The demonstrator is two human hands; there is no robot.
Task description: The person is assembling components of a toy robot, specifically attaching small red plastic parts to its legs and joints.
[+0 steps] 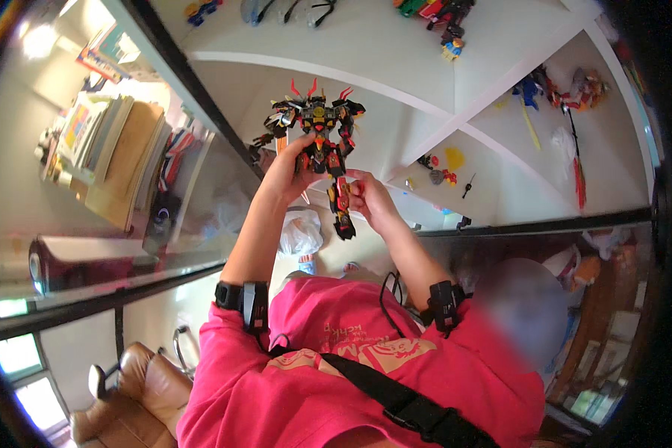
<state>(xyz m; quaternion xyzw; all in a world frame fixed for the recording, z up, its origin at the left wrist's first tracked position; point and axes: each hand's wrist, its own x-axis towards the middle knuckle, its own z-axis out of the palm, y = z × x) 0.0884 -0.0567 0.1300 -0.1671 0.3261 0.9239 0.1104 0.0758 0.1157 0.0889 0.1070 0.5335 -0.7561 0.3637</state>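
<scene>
A black, red and gold toy robot figure with red horns is held up in front of me, before the white shelf. My left hand grips it around the lower body, the thumb lying on its front. Beside the figure's one plainly visible leg, my right hand has its fingers bent against the red and black parts. That leg hangs down below the hands. The figure's other leg is hidden or cannot be made out. An orange and white blade-like piece shows behind my left hand.
White shelf compartments hold a small toy figure, loose red and yellow pieces and other toys. Stacked books stand at left. A brown leather chair is lower left, and a white plastic bag lies below my hands.
</scene>
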